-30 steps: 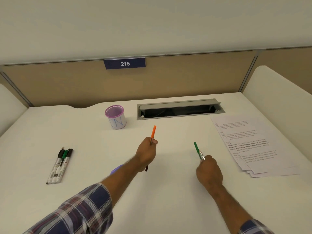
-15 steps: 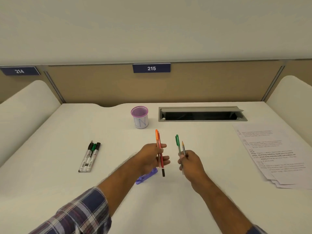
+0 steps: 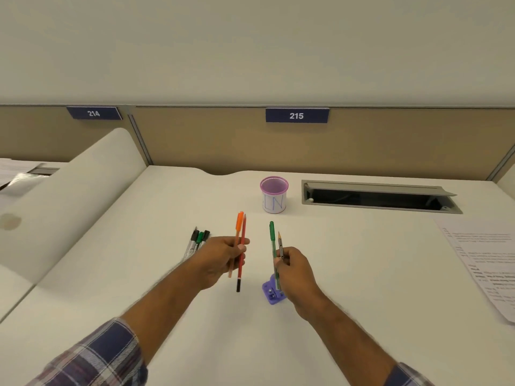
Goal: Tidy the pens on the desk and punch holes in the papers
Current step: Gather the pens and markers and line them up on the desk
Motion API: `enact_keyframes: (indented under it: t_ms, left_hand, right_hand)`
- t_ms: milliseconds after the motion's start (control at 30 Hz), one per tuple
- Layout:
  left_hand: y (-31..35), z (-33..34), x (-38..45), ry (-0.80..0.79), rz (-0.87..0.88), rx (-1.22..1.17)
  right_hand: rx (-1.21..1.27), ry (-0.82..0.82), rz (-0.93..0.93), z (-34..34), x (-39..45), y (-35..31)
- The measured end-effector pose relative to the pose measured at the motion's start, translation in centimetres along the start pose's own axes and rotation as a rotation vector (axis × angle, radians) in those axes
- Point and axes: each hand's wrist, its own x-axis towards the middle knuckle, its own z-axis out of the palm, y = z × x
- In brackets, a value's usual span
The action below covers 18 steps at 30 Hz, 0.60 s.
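My left hand (image 3: pixel 220 259) grips an orange pen (image 3: pixel 239 222) and a red pencil (image 3: pixel 241 263) upright above the white desk. My right hand (image 3: pixel 296 270) grips a green pen (image 3: pixel 272 236) and a grey pencil (image 3: pixel 280 242), also upright. A purple-rimmed pen cup (image 3: pixel 274 195) stands beyond both hands, near the back of the desk. Several markers (image 3: pixel 196 242) lie flat just left of my left hand. A purple hole punch (image 3: pixel 271 295) sits on the desk under my right hand. A stack of printed papers (image 3: pixel 485 263) lies at the right.
A grey cable tray (image 3: pixel 376 195) with its lid raised is set into the desk behind, right of the cup. A curved white divider (image 3: pixel 83 196) bounds the desk on the left. A beige partition (image 3: pixel 223 140) with a 215 sign runs along the back.
Both hands have come closer together and risen with their pens upright. The view has swung left, so the cup, papers and hole punch now sit further right.
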Motion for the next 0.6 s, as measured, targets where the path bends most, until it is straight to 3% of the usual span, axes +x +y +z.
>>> enact_keyframes:
  t_ms: [200,600]
  left_hand:
    - [-0.7,-7.2,0.9,0.207,0.062,-0.167]
    - [-2.7,-15.3,5.8,0.431,-0.019,-0.121]
  right_hand:
    - [-0.009,-0.011,0.003,4.1,0.3,-0.5]
    - [-0.025,-0.015,0.060,11.5,2.7,-1.0]
